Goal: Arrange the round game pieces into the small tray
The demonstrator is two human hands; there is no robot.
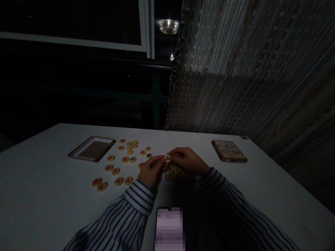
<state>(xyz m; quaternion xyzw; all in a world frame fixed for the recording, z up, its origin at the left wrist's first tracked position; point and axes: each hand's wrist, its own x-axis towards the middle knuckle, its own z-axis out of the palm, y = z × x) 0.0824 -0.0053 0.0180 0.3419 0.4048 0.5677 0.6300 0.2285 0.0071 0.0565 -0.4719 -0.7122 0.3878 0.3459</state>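
Between the fingertips of my left hand point(151, 170) and my right hand point(190, 161) is a round xiangqi piece point(167, 159) with a black character facing up. Both hands pinch it, one from each side. Just below, partly shaded by my right hand, several black-marked pieces point(176, 171) sit close together in rows; what holds them is too dark to make out. To the left of my hands lie loose pieces point(119, 181), mostly with red characters. A few black-marked pieces point(132, 159) are among them, and some near the back show blank faces point(129, 152).
An open shallow box part point(104, 153) lies at the left of the white table point(57, 177). A printed box point(229, 151) lies at the right. A phone point(169, 230) with a lit screen is at the near edge. Behind the table hangs a string curtain point(222, 69).
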